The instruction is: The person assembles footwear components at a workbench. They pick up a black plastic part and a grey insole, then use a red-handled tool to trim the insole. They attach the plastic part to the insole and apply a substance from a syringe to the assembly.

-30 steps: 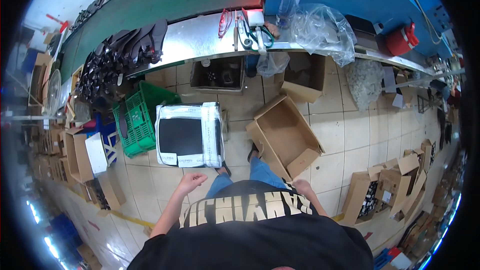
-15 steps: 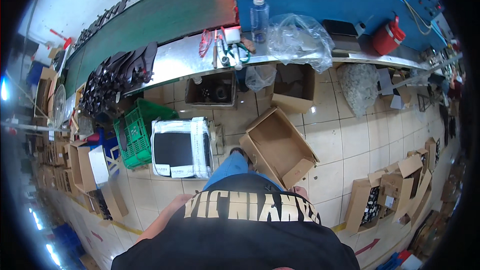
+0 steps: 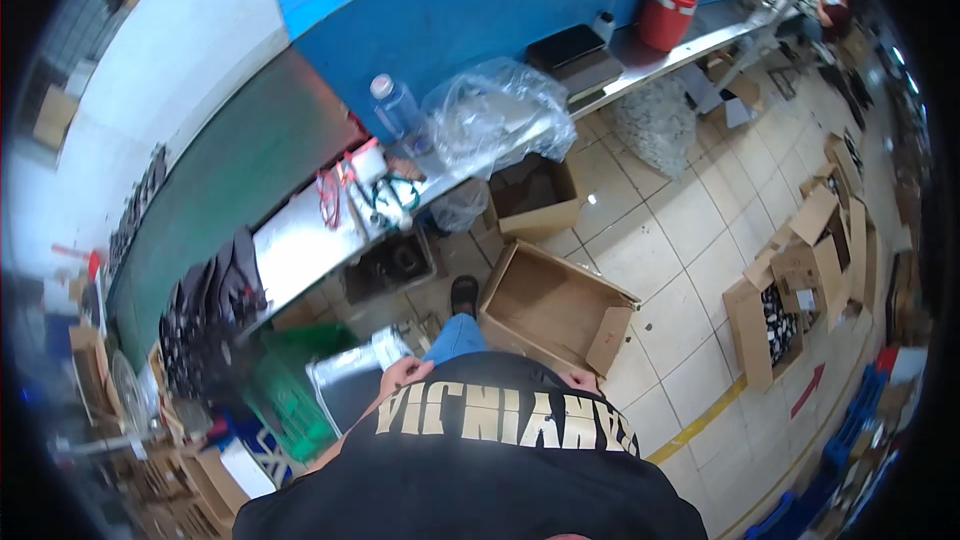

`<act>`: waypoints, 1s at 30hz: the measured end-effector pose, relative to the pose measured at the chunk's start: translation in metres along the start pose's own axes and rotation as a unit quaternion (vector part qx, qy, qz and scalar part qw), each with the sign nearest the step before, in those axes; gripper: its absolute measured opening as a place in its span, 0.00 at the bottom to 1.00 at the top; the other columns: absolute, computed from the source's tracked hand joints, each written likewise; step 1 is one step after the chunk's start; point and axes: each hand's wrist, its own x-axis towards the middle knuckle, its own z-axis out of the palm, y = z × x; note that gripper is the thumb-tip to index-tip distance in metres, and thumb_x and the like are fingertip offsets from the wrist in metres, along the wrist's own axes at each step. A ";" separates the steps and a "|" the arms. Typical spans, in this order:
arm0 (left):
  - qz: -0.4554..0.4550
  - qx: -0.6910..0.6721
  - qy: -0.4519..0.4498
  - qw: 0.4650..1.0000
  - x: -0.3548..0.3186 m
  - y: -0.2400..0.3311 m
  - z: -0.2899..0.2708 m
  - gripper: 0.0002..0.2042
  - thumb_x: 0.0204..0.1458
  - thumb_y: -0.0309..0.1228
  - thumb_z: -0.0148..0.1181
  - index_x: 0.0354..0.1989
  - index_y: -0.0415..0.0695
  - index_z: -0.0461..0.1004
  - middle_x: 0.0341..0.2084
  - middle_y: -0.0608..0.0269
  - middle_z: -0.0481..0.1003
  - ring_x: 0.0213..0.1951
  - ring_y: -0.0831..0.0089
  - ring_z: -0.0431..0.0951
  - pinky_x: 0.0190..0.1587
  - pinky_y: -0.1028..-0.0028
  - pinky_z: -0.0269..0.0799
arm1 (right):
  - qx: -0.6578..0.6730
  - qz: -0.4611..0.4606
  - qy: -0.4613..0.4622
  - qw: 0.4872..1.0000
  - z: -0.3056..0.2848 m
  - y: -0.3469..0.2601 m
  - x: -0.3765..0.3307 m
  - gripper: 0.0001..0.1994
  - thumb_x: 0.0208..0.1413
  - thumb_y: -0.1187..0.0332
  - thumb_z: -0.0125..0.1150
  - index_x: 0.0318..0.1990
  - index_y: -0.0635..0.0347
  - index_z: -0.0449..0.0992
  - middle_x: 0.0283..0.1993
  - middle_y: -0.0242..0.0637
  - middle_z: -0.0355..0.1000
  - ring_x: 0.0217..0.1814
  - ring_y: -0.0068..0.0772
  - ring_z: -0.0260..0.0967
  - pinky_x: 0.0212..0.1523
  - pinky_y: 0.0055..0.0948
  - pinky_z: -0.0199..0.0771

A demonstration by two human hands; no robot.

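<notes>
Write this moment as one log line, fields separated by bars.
left hand: at chest, by white-framed tray | right hand: at shirt edge, near open cardboard box | grip: unclear both

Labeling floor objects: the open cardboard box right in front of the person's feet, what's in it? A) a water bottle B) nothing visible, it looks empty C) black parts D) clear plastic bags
B: the open cardboard box on the tiled floor shows only bare brown bottom and walls, its flaps folded out, just right of the person's shoe.
</notes>
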 end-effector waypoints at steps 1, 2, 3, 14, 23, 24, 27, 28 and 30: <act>0.021 0.052 -0.040 0.998 0.021 0.007 -0.010 0.22 0.51 0.52 0.60 0.30 0.41 0.79 0.20 0.59 0.75 0.27 0.73 0.75 0.33 0.71 0.69 | -0.001 -0.007 0.009 1.000 0.012 0.012 0.011 0.18 0.58 0.56 0.58 0.26 0.61 0.79 0.20 0.24 0.67 0.23 0.15 0.61 0.22 0.24 0.60; 0.013 0.085 -0.057 0.995 0.037 0.005 -0.015 0.25 0.50 0.56 0.58 0.26 0.42 0.79 0.17 0.57 0.74 0.25 0.71 0.75 0.32 0.68 0.68 | -0.002 0.006 0.034 0.999 0.027 0.008 0.015 0.18 0.59 0.57 0.58 0.25 0.61 0.78 0.19 0.25 0.67 0.22 0.15 0.60 0.21 0.23 0.57; 0.031 0.105 -0.029 0.994 0.052 0.005 -0.017 0.27 0.50 0.59 0.56 0.26 0.41 0.79 0.17 0.56 0.75 0.24 0.68 0.75 0.32 0.65 0.68 | 0.016 0.024 0.055 0.998 0.037 0.005 0.015 0.18 0.59 0.55 0.58 0.25 0.60 0.79 0.20 0.26 0.69 0.22 0.17 0.62 0.22 0.24 0.59; -0.021 0.042 -0.151 0.987 0.139 0.062 -0.087 0.35 0.51 0.61 0.53 0.16 0.35 0.76 0.13 0.57 0.72 0.20 0.76 0.68 0.26 0.69 0.65 | 0.107 0.136 0.264 0.949 0.108 -0.096 -0.027 0.22 0.59 0.53 0.52 0.23 0.63 0.75 0.18 0.31 0.66 0.23 0.23 0.61 0.25 0.29 0.61; -0.065 0.011 -0.196 0.978 0.120 0.074 -0.117 0.29 0.51 0.55 0.60 0.11 0.40 0.70 0.09 0.73 0.63 0.16 0.82 0.60 0.19 0.75 0.57 | 0.066 0.199 0.212 0.955 0.150 -0.099 -0.025 0.21 0.58 0.51 0.53 0.26 0.62 0.77 0.21 0.36 0.70 0.25 0.30 0.66 0.28 0.33 0.65; -0.057 0.051 -0.199 0.977 0.122 0.071 -0.120 0.27 0.50 0.54 0.60 0.13 0.41 0.73 0.10 0.70 0.67 0.16 0.79 0.65 0.21 0.74 0.61 | 0.064 0.206 0.203 0.955 0.155 -0.100 -0.025 0.21 0.57 0.51 0.53 0.27 0.62 0.77 0.21 0.37 0.70 0.25 0.30 0.67 0.29 0.33 0.66; 0.071 0.312 -0.165 0.933 0.131 0.114 -0.130 0.21 0.50 0.51 0.61 0.21 0.43 0.79 0.16 0.59 0.76 0.23 0.66 0.78 0.30 0.68 0.71 | 0.058 0.225 0.186 0.955 0.167 -0.106 -0.020 0.21 0.57 0.50 0.53 0.28 0.61 0.78 0.22 0.39 0.71 0.26 0.33 0.69 0.30 0.34 0.67; 0.087 0.331 -0.175 0.923 0.132 0.123 -0.130 0.19 0.49 0.49 0.60 0.26 0.43 0.80 0.23 0.54 0.78 0.30 0.60 0.79 0.35 0.65 0.72 | 0.059 0.236 0.177 0.954 0.175 -0.109 -0.022 0.21 0.57 0.50 0.53 0.28 0.61 0.78 0.22 0.39 0.72 0.26 0.33 0.69 0.30 0.35 0.68; 0.121 0.323 -0.177 0.922 0.134 0.144 -0.130 0.19 0.50 0.49 0.60 0.29 0.42 0.80 0.24 0.55 0.78 0.30 0.61 0.79 0.35 0.66 0.72 | 0.057 0.249 0.163 0.953 0.183 -0.115 -0.017 0.21 0.56 0.50 0.53 0.29 0.61 0.79 0.23 0.40 0.73 0.27 0.35 0.71 0.31 0.35 0.69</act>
